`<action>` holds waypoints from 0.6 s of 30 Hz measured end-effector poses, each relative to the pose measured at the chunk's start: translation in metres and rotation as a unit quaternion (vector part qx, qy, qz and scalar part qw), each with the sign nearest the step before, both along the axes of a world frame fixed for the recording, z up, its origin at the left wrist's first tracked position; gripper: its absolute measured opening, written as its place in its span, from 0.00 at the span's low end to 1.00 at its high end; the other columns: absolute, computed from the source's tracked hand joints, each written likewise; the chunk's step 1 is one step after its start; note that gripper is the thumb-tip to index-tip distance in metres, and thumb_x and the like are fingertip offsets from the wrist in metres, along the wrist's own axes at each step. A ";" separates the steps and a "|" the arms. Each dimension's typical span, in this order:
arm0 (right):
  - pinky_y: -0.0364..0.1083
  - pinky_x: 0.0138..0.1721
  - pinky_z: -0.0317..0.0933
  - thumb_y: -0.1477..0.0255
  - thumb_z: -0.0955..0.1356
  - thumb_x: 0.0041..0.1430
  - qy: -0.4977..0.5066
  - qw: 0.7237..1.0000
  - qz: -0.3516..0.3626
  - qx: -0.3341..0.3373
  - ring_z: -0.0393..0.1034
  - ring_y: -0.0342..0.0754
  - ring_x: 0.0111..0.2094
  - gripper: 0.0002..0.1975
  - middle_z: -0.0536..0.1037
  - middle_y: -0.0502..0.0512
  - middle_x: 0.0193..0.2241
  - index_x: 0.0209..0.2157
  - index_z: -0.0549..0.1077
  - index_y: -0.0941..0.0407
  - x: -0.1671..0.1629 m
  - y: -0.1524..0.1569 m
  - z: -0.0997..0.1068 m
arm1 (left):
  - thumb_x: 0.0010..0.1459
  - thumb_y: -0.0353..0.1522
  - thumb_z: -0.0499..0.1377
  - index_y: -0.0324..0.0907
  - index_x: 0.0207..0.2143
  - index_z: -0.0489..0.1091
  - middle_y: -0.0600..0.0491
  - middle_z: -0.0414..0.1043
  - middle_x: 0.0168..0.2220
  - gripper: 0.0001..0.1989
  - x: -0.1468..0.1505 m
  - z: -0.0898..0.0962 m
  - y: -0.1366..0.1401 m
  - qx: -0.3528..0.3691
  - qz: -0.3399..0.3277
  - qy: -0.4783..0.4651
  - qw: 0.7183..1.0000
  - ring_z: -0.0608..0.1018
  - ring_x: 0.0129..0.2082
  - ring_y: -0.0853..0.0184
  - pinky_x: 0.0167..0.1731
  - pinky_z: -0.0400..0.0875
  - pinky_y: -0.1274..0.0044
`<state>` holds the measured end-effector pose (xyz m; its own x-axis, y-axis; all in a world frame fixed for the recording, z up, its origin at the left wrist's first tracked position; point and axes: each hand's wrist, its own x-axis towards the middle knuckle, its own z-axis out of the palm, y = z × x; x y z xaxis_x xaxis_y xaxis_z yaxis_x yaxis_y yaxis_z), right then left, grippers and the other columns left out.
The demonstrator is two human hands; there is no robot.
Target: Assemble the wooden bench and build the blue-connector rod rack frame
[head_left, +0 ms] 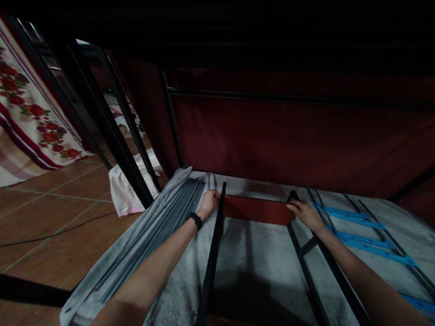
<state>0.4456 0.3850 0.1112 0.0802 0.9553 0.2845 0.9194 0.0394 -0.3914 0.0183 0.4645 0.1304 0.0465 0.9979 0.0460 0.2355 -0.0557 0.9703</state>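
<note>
A reddish-brown board (258,209) spans the gap between a black metal bar (213,258) on the left and a black metal frame (307,271) on the right. My left hand (208,204), with a black band on its wrist, is closed at the upper end of the left bar, beside the board's left end. Fingertips there are partly hidden. At the board's right end, my right hand (306,214) pinches the upper edge, thumb and fingers together near the top of the right frame. Grey cloth (251,244) lies beneath these parts.
Several thin grey rods (170,226) lie bundled on cloth at left. Blue slotted strips (360,237) cross dark bars at right. A dark red sheet (272,140) hangs behind; a black post (112,131) stands at left. Beyond are floor tiles (61,226) and a floral blanket (37,108).
</note>
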 end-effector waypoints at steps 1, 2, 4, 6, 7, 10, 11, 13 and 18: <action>0.50 0.47 0.67 0.53 0.61 0.64 -0.002 1.000 -0.004 -0.004 0.75 0.53 0.44 0.23 0.79 0.58 0.44 0.47 0.77 0.52 0.001 0.001 -0.001 | 0.49 0.27 0.60 0.39 0.22 0.68 0.58 0.66 0.17 0.04 -0.001 0.001 0.000 -0.003 -0.005 0.006 1.000 0.68 0.18 0.74 0.21 0.62 0.82; 0.50 0.47 0.67 0.53 0.61 0.64 -0.005 1.000 -0.009 -0.006 0.75 0.53 0.44 0.23 0.79 0.58 0.45 0.48 0.77 0.52 0.001 0.002 -0.002 | 0.49 0.27 0.59 0.39 0.23 0.69 0.58 0.66 0.17 0.03 -0.002 0.002 0.000 -0.008 -0.013 0.010 1.000 0.69 0.18 0.73 0.20 0.62 0.82; 0.50 0.47 0.67 0.53 0.61 0.64 -0.012 1.000 -0.020 -0.010 0.75 0.53 0.44 0.22 0.78 0.58 0.45 0.48 0.77 0.51 0.002 0.005 -0.003 | 0.50 0.28 0.59 0.39 0.25 0.69 0.57 0.67 0.17 0.02 -0.005 0.005 0.000 -0.018 -0.033 0.020 0.999 0.70 0.17 0.72 0.20 0.65 0.80; 0.50 0.47 0.66 0.54 0.61 0.65 -0.012 1.000 -0.025 -0.010 0.75 0.54 0.45 0.22 0.78 0.59 0.46 0.48 0.77 0.52 0.002 0.008 -0.004 | 0.51 0.29 0.60 0.39 0.26 0.69 0.56 0.68 0.17 0.03 -0.008 0.009 0.000 -0.019 -0.051 0.035 0.998 0.72 0.17 0.71 0.21 0.67 0.80; 0.50 0.48 0.66 0.55 0.61 0.65 -0.009 1.000 -0.024 -0.010 0.74 0.54 0.46 0.21 0.78 0.60 0.46 0.48 0.77 0.52 0.002 0.010 -0.004 | 0.51 0.30 0.60 0.39 0.26 0.70 0.56 0.69 0.18 0.04 -0.010 0.011 -0.001 -0.015 -0.058 0.046 0.997 0.73 0.18 0.71 0.21 0.68 0.80; 0.49 0.49 0.66 0.57 0.62 0.65 0.004 1.000 -0.016 -0.011 0.74 0.54 0.47 0.20 0.79 0.60 0.46 0.47 0.78 0.53 0.003 0.015 -0.005 | 0.52 0.31 0.61 0.39 0.27 0.72 0.56 0.69 0.17 0.04 -0.015 0.019 -0.002 0.003 -0.073 0.083 0.994 0.73 0.18 0.71 0.20 0.66 0.80; 0.49 0.49 0.65 0.57 0.63 0.65 0.008 1.000 -0.016 -0.013 0.73 0.53 0.48 0.19 0.79 0.59 0.45 0.47 0.78 0.53 0.003 0.016 -0.006 | 0.52 0.32 0.62 0.39 0.27 0.73 0.56 0.69 0.17 0.05 -0.016 0.021 -0.001 0.008 -0.076 0.095 0.993 0.72 0.17 0.71 0.19 0.65 0.80; 0.48 0.49 0.65 0.58 0.62 0.66 0.016 1.000 -0.022 -0.016 0.73 0.53 0.48 0.20 0.79 0.59 0.45 0.49 0.77 0.54 0.002 0.017 -0.006 | 0.52 0.33 0.62 0.39 0.27 0.74 0.56 0.68 0.17 0.06 -0.018 0.024 0.000 0.021 -0.082 0.115 0.990 0.71 0.16 0.71 0.19 0.63 0.80; 0.47 0.48 0.65 0.60 0.61 0.67 0.037 0.998 -0.033 -0.030 0.74 0.53 0.48 0.20 0.80 0.59 0.44 0.51 0.75 0.53 -0.004 0.015 -0.002 | 0.50 0.36 0.62 0.38 0.25 0.74 0.53 0.71 0.19 0.09 -0.018 0.025 0.006 0.033 -0.104 0.140 0.984 0.72 0.20 0.69 0.23 0.65 0.78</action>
